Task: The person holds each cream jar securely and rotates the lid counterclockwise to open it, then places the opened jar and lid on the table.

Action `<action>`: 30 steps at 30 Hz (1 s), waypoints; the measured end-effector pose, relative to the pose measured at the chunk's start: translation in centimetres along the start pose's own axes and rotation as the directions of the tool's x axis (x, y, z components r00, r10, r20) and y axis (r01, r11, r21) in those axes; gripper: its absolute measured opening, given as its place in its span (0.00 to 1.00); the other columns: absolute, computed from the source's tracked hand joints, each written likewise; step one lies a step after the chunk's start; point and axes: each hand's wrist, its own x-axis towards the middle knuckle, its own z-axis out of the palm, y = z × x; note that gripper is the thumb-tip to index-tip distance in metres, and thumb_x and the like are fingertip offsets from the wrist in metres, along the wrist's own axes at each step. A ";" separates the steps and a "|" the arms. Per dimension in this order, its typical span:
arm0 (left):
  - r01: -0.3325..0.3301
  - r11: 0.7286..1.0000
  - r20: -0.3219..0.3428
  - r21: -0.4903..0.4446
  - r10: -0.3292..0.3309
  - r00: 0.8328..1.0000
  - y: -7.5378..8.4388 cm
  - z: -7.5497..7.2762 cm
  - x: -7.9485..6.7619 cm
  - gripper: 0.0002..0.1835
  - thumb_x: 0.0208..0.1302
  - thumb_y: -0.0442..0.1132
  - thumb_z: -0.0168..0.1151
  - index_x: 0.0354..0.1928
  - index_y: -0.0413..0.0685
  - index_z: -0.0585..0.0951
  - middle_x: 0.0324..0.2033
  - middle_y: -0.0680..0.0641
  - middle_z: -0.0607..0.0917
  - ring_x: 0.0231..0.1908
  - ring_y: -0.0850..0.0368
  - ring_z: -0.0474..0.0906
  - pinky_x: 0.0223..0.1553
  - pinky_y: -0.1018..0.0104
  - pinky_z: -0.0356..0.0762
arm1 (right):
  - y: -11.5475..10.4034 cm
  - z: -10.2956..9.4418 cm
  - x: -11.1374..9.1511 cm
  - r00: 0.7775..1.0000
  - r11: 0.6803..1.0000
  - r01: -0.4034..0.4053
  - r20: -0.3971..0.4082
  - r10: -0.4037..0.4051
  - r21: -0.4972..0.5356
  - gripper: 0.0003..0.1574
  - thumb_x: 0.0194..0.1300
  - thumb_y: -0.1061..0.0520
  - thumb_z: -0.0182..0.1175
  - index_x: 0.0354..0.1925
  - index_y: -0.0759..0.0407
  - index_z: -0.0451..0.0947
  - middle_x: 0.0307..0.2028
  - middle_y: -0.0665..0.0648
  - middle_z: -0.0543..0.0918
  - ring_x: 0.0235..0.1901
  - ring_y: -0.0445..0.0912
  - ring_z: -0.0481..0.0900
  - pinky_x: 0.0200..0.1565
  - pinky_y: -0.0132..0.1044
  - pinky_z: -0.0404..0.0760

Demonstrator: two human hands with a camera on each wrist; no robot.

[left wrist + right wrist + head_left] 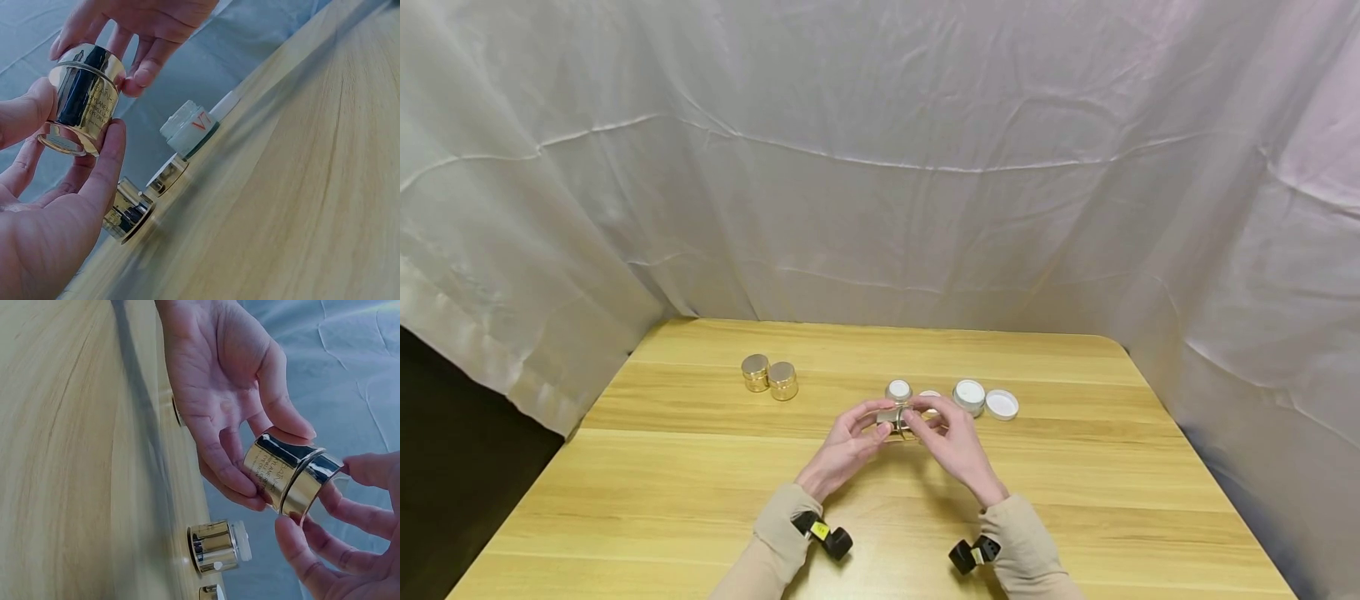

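Observation:
Both hands hold one gold jar above the middle of the wooden table. My left hand grips the jar's body; its fingers curl round the gold wall. My right hand pinches the lid end, its fingers around the shiny lid band. The lid sits on the jar body. In the right wrist view the left fingers reach in from above.
Two closed gold jars stand at the back left. Behind the hands stand an open jar, a second open jar and a loose white lid. White cloth walls the table.

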 end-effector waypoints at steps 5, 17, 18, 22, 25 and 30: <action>-0.011 1.000 0.003 -0.016 0.011 1.000 0.0 0.0 0.0 0.27 0.70 0.32 0.60 0.68 0.36 0.67 0.56 0.54 0.80 0.53 0.63 0.80 0.61 0.68 0.81 | -0.1 0.0 0.0 1.000 0.999 0.018 0.013 -0.019 0.036 0.17 0.64 0.60 0.68 0.52 0.62 0.82 0.48 0.64 0.84 0.42 0.52 0.86 0.45 0.30 0.87; -0.002 1.000 -0.002 -0.001 0.002 1.000 0.0 0.1 0.0 0.26 0.70 0.32 0.60 0.68 0.37 0.68 0.56 0.54 0.79 0.53 0.64 0.79 0.60 0.69 0.81 | -0.2 0.1 0.1 0.999 0.999 -0.036 0.006 0.036 -0.040 0.19 0.69 0.50 0.64 0.53 0.59 0.83 0.47 0.61 0.86 0.36 0.49 0.85 0.39 0.33 0.86; -0.001 1.000 -0.003 0.002 0.001 1.000 0.0 0.1 0.0 0.27 0.70 0.32 0.61 0.68 0.37 0.68 0.56 0.54 0.79 0.53 0.64 0.79 0.60 0.69 0.81 | -0.2 0.1 0.1 0.999 0.999 -0.041 0.011 0.042 -0.036 0.19 0.70 0.50 0.64 0.54 0.59 0.83 0.47 0.62 0.86 0.35 0.51 0.85 0.37 0.32 0.86; -0.003 1.000 0.000 0.002 0.003 1.000 0.0 0.1 0.0 0.27 0.70 0.32 0.60 0.68 0.36 0.67 0.57 0.54 0.79 0.54 0.64 0.78 0.60 0.69 0.81 | -0.2 0.0 0.1 0.998 0.998 -0.057 0.032 0.057 0.009 0.19 0.70 0.50 0.63 0.53 0.60 0.82 0.46 0.64 0.85 0.29 0.56 0.86 0.28 0.33 0.86; -0.003 1.000 0.004 -0.001 0.003 1.000 0.0 0.1 0.0 0.28 0.70 0.32 0.60 0.69 0.35 0.67 0.57 0.54 0.79 0.54 0.63 0.79 0.61 0.68 0.81 | -0.1 -0.1 0.1 0.998 0.998 -0.046 0.048 0.044 0.040 0.18 0.70 0.51 0.63 0.52 0.60 0.83 0.45 0.65 0.85 0.27 0.57 0.85 0.28 0.39 0.89; -0.001 1.000 0.009 -0.005 0.001 1.000 0.0 0.1 0.0 0.27 0.70 0.32 0.60 0.68 0.35 0.67 0.57 0.54 0.79 0.54 0.63 0.80 0.60 0.69 0.81 | -0.2 -0.2 0.0 0.998 0.998 -0.031 0.059 0.028 0.048 0.16 0.68 0.53 0.65 0.52 0.58 0.83 0.47 0.64 0.84 0.30 0.54 0.87 0.34 0.39 0.90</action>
